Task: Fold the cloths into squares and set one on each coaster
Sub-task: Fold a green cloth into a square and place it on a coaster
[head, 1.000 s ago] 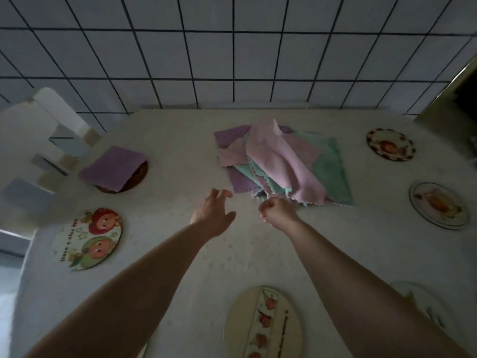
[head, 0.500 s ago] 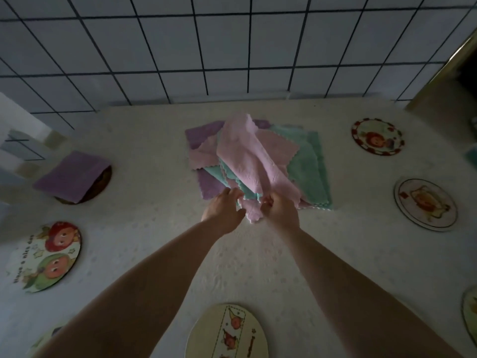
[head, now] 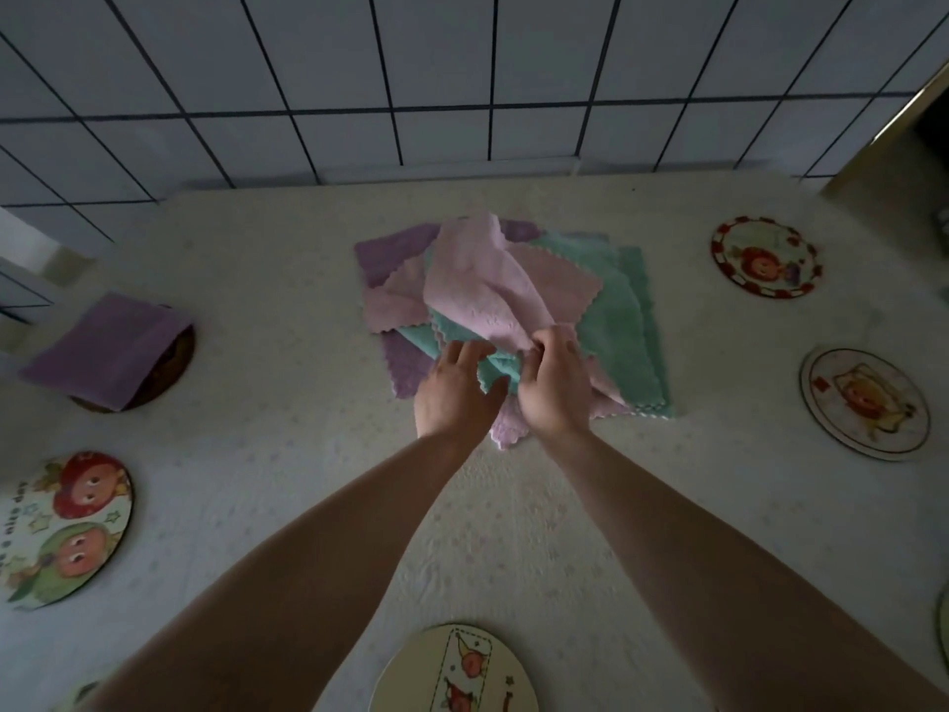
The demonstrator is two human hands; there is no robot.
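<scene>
A pile of cloths (head: 513,310) is seen at the centre of the pale surface (head: 287,454), close to the tiled wall (head: 462,69). Purple, pink and teal pieces are stacked unevenly, with scalloped edges showing. A rumpled pink cloth (head: 477,285) lies on top of the pile.

The right hand (head: 552,388) is placed at the pile's near edge; its fingers (head: 557,341) are curled and the pink cloth is pinched between them. The left hand (head: 454,393) is set just beside the right one, over the teal and purple layers. Its fingers (head: 462,354) are extended onto the fabric; whether anything is gripped underneath cannot be told.

A folded purple cloth (head: 102,349) is noted on a dark coaster (head: 174,367) at the left, covering most of it.

Bare round coasters are recorded around the pile: one with two cartoon faces (head: 61,526) at the near left, one (head: 457,670) at the bottom edge between the forearms, one with a red rim (head: 765,256) at the far right, and one (head: 865,403) nearer on the right.
</scene>
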